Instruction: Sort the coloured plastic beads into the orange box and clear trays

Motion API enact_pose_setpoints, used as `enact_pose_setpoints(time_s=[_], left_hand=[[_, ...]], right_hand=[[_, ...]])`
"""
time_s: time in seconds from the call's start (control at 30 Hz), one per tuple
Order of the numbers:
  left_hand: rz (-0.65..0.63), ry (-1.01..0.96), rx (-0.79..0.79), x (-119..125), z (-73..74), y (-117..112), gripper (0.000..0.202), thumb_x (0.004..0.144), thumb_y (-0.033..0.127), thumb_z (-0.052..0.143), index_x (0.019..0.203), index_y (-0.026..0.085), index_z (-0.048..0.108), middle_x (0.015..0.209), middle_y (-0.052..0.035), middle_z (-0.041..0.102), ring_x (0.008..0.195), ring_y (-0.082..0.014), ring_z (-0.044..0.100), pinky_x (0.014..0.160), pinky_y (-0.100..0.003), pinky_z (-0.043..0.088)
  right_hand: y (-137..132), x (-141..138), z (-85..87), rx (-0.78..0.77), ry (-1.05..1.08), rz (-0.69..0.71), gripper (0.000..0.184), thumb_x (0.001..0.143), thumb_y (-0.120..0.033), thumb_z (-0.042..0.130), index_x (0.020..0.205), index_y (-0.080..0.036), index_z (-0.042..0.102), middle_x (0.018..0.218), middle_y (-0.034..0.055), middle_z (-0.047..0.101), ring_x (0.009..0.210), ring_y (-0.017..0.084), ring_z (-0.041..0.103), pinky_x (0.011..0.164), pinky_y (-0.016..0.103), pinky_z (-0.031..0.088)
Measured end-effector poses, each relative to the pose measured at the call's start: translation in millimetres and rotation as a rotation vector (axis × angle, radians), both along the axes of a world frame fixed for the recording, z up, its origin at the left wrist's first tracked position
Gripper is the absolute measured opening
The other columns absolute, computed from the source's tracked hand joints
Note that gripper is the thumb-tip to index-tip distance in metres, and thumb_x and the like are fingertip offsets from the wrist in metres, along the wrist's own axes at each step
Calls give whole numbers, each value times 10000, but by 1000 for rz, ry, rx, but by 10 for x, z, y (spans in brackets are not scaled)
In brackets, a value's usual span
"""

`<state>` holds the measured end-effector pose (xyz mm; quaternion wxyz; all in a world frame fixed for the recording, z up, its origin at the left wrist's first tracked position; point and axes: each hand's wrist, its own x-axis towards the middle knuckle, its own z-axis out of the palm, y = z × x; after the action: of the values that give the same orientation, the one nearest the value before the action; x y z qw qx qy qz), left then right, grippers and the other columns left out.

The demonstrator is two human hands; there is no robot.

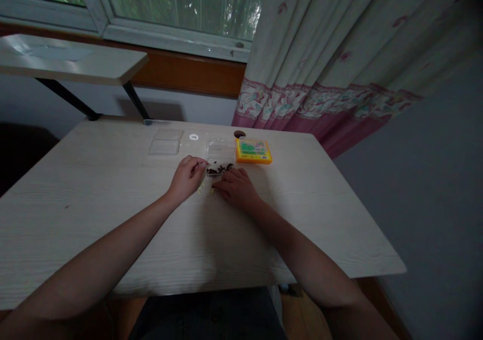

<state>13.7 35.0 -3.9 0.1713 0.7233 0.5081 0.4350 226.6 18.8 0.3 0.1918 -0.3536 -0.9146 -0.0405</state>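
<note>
An uncovered clear plastic box [221, 150] stands on the table, with small dark pieces [220, 169] gathered at its near end. At the box's near left corner is my left hand [188, 175], its thumb and forefinger pinched together; whatever is between them is too small to name. My right hand [238, 186] rests in front of the box's near right side, fingers curled and fingertips low by the tabletop. A few tiny pale yellow bits [212, 189] lie under those fingertips, and more yellow bits [200, 187] lie below my left hand.
A yellow-orange box [253, 151] with a green label sits right of the clear box. Flat clear plastic pieces [164, 147] lie to the left. A round brown object [239, 134] is behind. A raised shelf [75, 61] stands at back left, before a window; a curtain [302, 78] hangs behind.
</note>
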Motion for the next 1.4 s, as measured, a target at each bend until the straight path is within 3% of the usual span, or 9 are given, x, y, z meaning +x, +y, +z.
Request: enact_pose_setpoints(time_s=[0.27, 0.6, 0.8, 0.93, 1.1, 1.23, 1.4], left_hand=[[-10, -1, -2, -3, -2, -7, 249, 963, 363, 496, 976, 194, 678, 851, -49, 607, 785, -175, 552, 715, -310, 455], [-30, 10, -2, 3, -2, -5, 255, 965, 367, 490, 970, 193, 676, 821, -40, 590, 770, -171, 542, 717, -309, 454], [-25, 92, 53, 8, 42, -38, 243, 970, 335, 477, 977, 187, 670, 842, -51, 600, 818, -190, 548, 788, -346, 460], [-189, 316, 166, 52, 99, -152, 207, 946, 269, 498, 1036, 198, 671, 944, -79, 613, 938, -231, 534, 868, -394, 431], [-458, 445, 168, 102, 108, -262, 222, 902, 315, 594, 1098, 244, 669, 1019, -72, 596, 1002, -235, 532, 886, -381, 430], [-525, 506, 155, 121, 88, -266, 265, 888, 423, 624, 1091, 259, 669, 1058, -68, 594, 1041, -243, 528, 906, -386, 424], [-544, 567, 132, 146, 89, -261, 269, 907, 428, 602, 1120, 279, 670, 1099, -73, 589, 1059, -252, 516, 907, -392, 413]], right_hand=[[30, 22, -36, -32, 137, -4, 161, 928, -330, 614, 958, -263, 758, 875, 49, 664, 909, 205, 531, 816, 345, 341], [272, 286, -95, -36, 580, -350, 165, 902, -314, 628, 910, -217, 762, 822, 60, 668, 821, 209, 583, 807, 363, 446], [295, 281, -114, -54, 598, -347, 229, 927, -367, 583, 925, -215, 755, 826, 64, 678, 810, 206, 590, 804, 363, 458], [272, 261, -77, -57, 603, -328, 292, 971, -380, 504, 938, -212, 740, 851, 67, 695, 820, 203, 598, 809, 360, 452], [266, 252, -50, -61, 627, -322, 333, 981, -396, 483, 868, -191, 720, 780, 53, 674, 747, 185, 578, 758, 332, 443], [278, 254, -69, -72, 618, -337, 351, 978, -410, 486, 791, -200, 697, 725, 32, 646, 713, 176, 566, 728, 317, 431], [284, 258, -83, -75, 624, -307, 357, 971, -396, 494, 757, -193, 696, 695, 36, 634, 709, 182, 574, 718, 316, 420]])
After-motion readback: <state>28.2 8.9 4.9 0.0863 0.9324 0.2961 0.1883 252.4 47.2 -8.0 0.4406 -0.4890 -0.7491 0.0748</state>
